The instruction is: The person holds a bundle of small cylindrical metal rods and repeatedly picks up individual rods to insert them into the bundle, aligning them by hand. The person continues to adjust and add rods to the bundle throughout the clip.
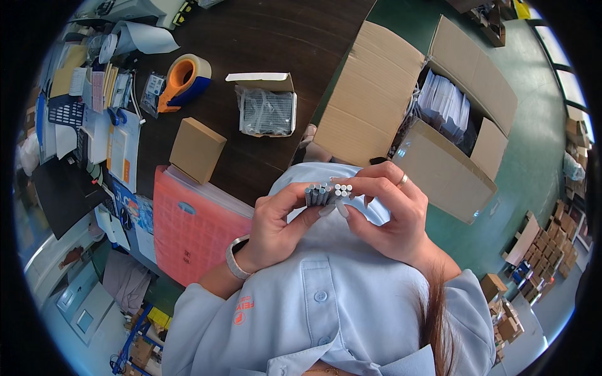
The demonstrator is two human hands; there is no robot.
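Observation:
In front of my chest, my left hand (276,222) is closed around a bunch of slim grey metal rods (317,197), held side by side between thumb and fingers. Right beside them, my right hand (395,210) pinches a smaller bunch of rods (342,190), whose pale round ends face up. The two bunches nearly touch, and the fingertips of both hands meet around them. On the dark table ahead stands an open small white box (293,116) with a clear plastic bag (254,116) over rows of grey pieces.
A tape roll on an orange and blue dispenser (182,81) and a closed brown box (197,150) lie to the left. Nearer is a red translucent folder (188,229). A large open carton (445,166) holding white paper stacks stands at the right, flaps spread.

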